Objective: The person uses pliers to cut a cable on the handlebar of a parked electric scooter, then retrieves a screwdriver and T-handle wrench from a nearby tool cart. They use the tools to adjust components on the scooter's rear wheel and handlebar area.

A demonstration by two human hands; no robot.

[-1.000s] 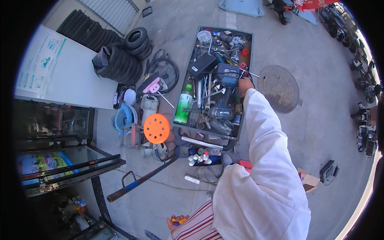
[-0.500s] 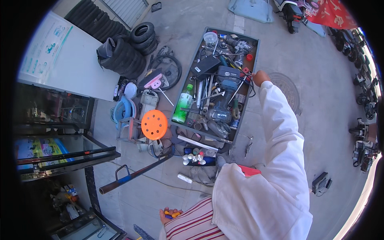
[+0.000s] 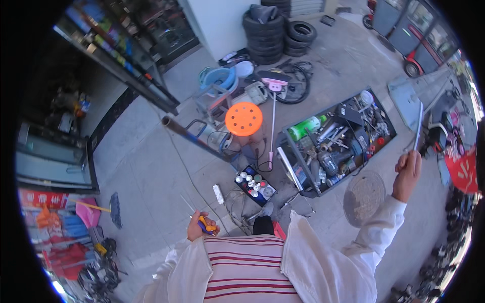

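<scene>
On the right, my right hand (image 3: pixel 407 177) is raised and closed round the lower end of a long, narrow silver metal tool (image 3: pixel 419 126), whose exact kind I cannot tell. Beside my striped shirt, my left hand (image 3: pixel 198 225) grips a screwdriver (image 3: pixel 206 225) with a yellow and blue handle. Thin metal shafts stick out past those fingers. Between the hands and farther off lies a grey metal tray (image 3: pixel 316 190) crammed with tools. A green bottle (image 3: pixel 306 128), a black box (image 3: pixel 348 115) and a power tool (image 3: pixel 328 164) are among its contents.
An orange stool (image 3: pixel 244 119) stands left of the tray, with a pink-handled broom (image 3: pixel 273 121) between them. A small crate of bottles (image 3: pixel 267 191), a power strip (image 3: pixel 218 194) and cables lie nearer me. Stacked tyres (image 3: pixel 263 38) stand at the back; a manhole cover (image 3: pixel 364 199) is at right.
My right hand has left the tray's edge and now holds up the silver tool. The view has turned, so the tray appears farther right. My left hand still holds its screwdriver.
</scene>
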